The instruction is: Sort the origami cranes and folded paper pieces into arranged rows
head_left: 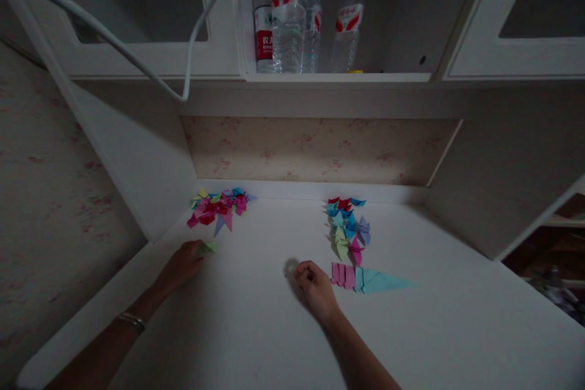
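My left hand [188, 263], with a bracelet on its wrist, is closed on a light green origami piece [210, 247] at the left of the white tabletop. Just beyond it lies a heap of origami pieces [219, 207] in pink, red, blue, yellow and purple. Near the middle, my right hand [316, 287] is curled shut, and nothing shows in its fingers. Right beside it are pink folded paper [342, 276] and a teal folded paper [381, 281] tapering to a point. Behind these, several origami pieces [348, 225] in red, blue, green, purple and magenta form a loose column.
Overhead, an open cabinet shelf [393, 77] holds several plastic bottles [289, 24]. A white cable [114, 42] hangs down at the upper left. White side panels [137, 158] bound the tabletop [256, 329], and a patterned wall [311, 149] shows at its back.
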### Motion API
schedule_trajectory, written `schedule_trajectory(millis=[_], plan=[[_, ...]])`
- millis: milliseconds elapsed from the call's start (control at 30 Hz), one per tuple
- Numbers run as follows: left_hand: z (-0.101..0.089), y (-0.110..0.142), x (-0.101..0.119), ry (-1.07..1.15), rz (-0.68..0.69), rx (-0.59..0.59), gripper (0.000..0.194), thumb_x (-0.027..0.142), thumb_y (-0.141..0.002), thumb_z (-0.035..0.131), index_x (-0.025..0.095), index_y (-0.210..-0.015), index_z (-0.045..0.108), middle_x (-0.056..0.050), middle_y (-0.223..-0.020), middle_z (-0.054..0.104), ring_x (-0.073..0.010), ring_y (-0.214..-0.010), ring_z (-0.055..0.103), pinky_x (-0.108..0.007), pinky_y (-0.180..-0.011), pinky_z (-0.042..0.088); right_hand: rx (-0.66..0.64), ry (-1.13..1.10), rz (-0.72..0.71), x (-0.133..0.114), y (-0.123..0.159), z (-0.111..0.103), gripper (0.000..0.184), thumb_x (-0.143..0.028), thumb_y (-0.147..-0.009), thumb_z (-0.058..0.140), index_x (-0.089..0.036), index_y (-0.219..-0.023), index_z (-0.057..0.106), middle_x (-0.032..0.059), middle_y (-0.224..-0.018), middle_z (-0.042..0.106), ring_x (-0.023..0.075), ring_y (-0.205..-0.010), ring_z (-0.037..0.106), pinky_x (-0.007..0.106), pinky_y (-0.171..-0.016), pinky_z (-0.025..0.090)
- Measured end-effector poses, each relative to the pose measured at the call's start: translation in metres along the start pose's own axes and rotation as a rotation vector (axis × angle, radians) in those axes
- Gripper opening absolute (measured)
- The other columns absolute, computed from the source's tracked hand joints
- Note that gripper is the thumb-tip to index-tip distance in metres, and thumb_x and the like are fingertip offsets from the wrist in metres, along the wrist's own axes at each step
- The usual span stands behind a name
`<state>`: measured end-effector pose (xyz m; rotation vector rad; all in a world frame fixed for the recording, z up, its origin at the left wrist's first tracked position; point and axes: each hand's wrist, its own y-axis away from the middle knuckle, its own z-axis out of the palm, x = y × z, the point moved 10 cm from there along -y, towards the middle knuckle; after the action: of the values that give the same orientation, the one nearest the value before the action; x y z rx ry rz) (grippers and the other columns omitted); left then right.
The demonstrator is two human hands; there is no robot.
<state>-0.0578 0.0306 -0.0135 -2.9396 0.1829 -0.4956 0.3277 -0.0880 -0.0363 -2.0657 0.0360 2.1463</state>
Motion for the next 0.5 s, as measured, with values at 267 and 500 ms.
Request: schedule_trajectory(millis=[267,500], plan=[[0.000,-0.013,0.020,-0.024,-0.030,-0.031,0.037,0.030,-0.079,0.045,0.015,-0.111,0.057,-0.015,-0.117,0.062,-0.0271,-0.105,0.060,-0.036,-0.092,0.042,-0.018,0.070,-0.032,-0.001,-0.002,0.001,0.012,-0.029,-0.079,0.056,-0.018,-0.073,0.057,-0.0037,-0.058,0.048,0.0110,-0.053,0.039,0.024,-0.049,0.028],[-0.002,-0.022,0.037,0.056,-0.080,-0.043,0.036,0.042,-0.083,0.043,0.023,-0.111,0.055,-0.007,-0.105,0.069,-0.0262,-0.093,0.065,-0.032,-0.075,0.045,-0.044,0.106,-0.038,0.000,-0.003,0.005,0.006,-0.023,-0.075,0.056,-0.019,-0.071,0.058,-0.0057,-0.054,0.047,0.0105,-0.052,0.039,0.023,-0.049,0.026]])
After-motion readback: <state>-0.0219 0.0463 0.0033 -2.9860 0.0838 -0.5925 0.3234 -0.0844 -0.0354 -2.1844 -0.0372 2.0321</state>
